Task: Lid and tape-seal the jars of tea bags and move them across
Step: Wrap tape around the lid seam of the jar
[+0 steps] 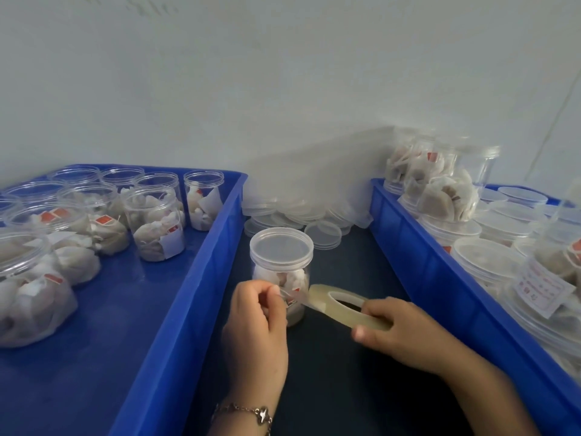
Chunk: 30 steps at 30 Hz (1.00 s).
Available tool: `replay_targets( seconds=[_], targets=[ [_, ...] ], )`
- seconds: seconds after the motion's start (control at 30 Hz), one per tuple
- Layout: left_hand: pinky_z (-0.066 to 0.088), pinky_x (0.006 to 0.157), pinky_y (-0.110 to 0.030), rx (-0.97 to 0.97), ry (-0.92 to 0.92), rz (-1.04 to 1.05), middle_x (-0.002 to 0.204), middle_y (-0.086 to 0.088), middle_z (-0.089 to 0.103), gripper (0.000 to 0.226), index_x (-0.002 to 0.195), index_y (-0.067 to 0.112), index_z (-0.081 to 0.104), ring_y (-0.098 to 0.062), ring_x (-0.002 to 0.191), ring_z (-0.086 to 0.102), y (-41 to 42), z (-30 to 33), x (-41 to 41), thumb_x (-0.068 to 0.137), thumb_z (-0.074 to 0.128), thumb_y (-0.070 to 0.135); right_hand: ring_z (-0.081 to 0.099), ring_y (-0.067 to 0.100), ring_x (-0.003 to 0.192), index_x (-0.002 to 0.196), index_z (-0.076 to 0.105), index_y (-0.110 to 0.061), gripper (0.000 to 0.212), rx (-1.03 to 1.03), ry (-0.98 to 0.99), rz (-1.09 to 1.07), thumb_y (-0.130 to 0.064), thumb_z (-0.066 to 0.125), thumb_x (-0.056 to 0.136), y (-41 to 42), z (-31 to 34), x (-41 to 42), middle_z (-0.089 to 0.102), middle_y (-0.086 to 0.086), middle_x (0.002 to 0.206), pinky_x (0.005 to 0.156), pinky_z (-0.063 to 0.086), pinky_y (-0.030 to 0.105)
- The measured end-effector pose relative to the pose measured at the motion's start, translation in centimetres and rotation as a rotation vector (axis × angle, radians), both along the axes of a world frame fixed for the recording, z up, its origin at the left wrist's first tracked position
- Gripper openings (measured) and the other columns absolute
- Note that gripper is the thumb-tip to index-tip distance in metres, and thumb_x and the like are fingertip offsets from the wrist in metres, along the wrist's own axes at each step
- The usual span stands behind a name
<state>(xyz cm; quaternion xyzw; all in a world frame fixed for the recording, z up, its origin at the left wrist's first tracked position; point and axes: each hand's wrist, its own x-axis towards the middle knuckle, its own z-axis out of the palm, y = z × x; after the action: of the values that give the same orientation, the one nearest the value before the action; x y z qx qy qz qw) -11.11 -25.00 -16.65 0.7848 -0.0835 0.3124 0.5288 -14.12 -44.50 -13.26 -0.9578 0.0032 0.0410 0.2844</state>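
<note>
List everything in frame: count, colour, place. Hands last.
Clear plastic jar of tea bags with lid on: one, clear, dark table centre, between the crates.
Roll of clear adhesive tape: one, yellowish, beside that jar, strip pulled out to the left.
Blue plastic crate on the left: one, holds open unlidded jars of tea bags, about ten.
Blue plastic crate on the right: one, holds lidded jars, stacked; count unclear.
Loose clear plastic lids: a pile, against the wall between the crates.
Metal bracelet: one, left wrist.
Left hand: fingers pinch the tape end.
Right hand: holds the roll.
</note>
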Motion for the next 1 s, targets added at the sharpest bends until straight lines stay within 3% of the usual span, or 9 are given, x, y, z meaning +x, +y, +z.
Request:
replay_targets(
  seconds=[0.07, 0.17, 0.23, 0.4, 0.47, 0.6, 0.77, 1.0],
  targets=[
    [0.044, 0.049, -0.024, 0.001, 0.018, 0.008, 0.079, 0.005, 0.056, 0.012, 0.075, 0.038, 0.038, -0.009, 0.064, 0.058, 0.0, 0.0, 0.0, 0.087, 0.038, 0.04, 0.056, 0.005, 0.069, 0.071, 0.059, -0.034, 0.056, -0.001, -0.06, -0.024, -0.084, 0.036, 0.063, 0.2, 0.2, -0.2, 0.059, -0.005, 0.075, 0.067, 0.039, 0.024],
    [0.041, 0.044, -0.023, 0.035, -0.07, 0.03, 0.078, 0.0, 0.056, 0.013, 0.078, 0.032, 0.039, -0.008, 0.059, 0.056, 0.1, 0.5, -0.2, 0.09, 0.038, 0.036, 0.049, 0.004, 0.066, 0.059, 0.051, -0.035, 0.06, -0.097, -0.318, -0.144, -0.084, 0.016, 0.058, 0.8, 0.3, 0.0, 0.052, -0.006, 0.063, 0.076, 0.033, 0.03],
    [0.044, 0.043, -0.027, 0.003, -0.135, 0.066, 0.078, -0.004, 0.056, 0.014, 0.081, 0.024, 0.042, -0.014, 0.058, 0.057, 0.2, 0.9, -0.2, 0.091, 0.04, 0.034, 0.042, 0.002, 0.073, 0.066, 0.05, -0.036, 0.064, -0.273, -0.415, -0.233, -0.084, 0.009, 0.056, 1.4, 0.6, 0.3, 0.049, -0.012, 0.068, 0.081, 0.027, 0.03],
    [0.038, 0.048, -0.015, -0.065, -0.156, 0.111, 0.078, -0.001, 0.056, 0.014, 0.083, 0.026, 0.044, -0.01, 0.061, 0.057, 0.1, 1.7, 0.5, 0.092, 0.04, 0.036, 0.038, 0.008, 0.083, 0.07, 0.049, -0.03, 0.071, -0.452, -0.558, -0.386, -0.083, 0.002, 0.061, 2.0, 0.8, 1.4, 0.042, -0.017, 0.066, 0.078, 0.015, 0.031],
    [0.039, 0.05, -0.017, -0.067, -0.117, 0.11, 0.079, -0.002, 0.057, 0.016, 0.083, 0.025, 0.044, -0.012, 0.062, 0.058, 0.1, 1.6, 0.7, 0.091, 0.039, 0.038, 0.037, 0.01, 0.08, 0.066, 0.045, -0.029, 0.068, -0.514, -0.595, -0.413, -0.082, 0.002, 0.065, 1.8, 1.0, 1.6, 0.042, -0.015, 0.064, 0.075, 0.014, 0.031],
    [0.049, 0.054, -0.037, -0.086, -0.064, 0.109, 0.078, -0.003, 0.06, 0.027, 0.083, 0.028, 0.044, -0.015, 0.064, 0.059, 0.4, 0.7, 0.8, 0.088, 0.03, 0.051, 0.037, 0.011, 0.073, 0.059, 0.044, -0.027, 0.067, -0.575, -0.7, -0.454, -0.081, 0.007, 0.073, 2.0, 0.5, 1.8, 0.042, -0.013, 0.057, 0.072, 0.014, 0.032],
    [0.044, 0.05, -0.031, -0.04, -0.025, 0.136, 0.079, -0.001, 0.06, 0.016, 0.076, 0.038, 0.035, -0.013, 0.063, 0.057, 0.4, 0.1, 1.3, 0.091, 0.035, 0.046, 0.047, 0.016, 0.075, 0.058, 0.049, -0.023, 0.069, -0.559, -0.748, -0.477, -0.081, 0.016, 0.076, 1.9, -0.2, 2.4, 0.05, -0.009, 0.057, 0.073, 0.019, 0.035],
    [0.046, 0.055, -0.036, -0.029, 0.017, 0.147, 0.082, -0.001, 0.061, 0.019, 0.081, 0.032, 0.042, -0.018, 0.067, 0.058, 0.3, -0.4, 2.0, 0.09, 0.034, 0.047, 0.054, 0.022, 0.07, 0.053, 0.05, -0.019, 0.069, -0.51, -0.799, -0.472, -0.078, 0.028, 0.08, 1.9, -1.1, 2.8, 0.05, -0.007, 0.052, 0.073, 0.021, 0.036]
  ],
)
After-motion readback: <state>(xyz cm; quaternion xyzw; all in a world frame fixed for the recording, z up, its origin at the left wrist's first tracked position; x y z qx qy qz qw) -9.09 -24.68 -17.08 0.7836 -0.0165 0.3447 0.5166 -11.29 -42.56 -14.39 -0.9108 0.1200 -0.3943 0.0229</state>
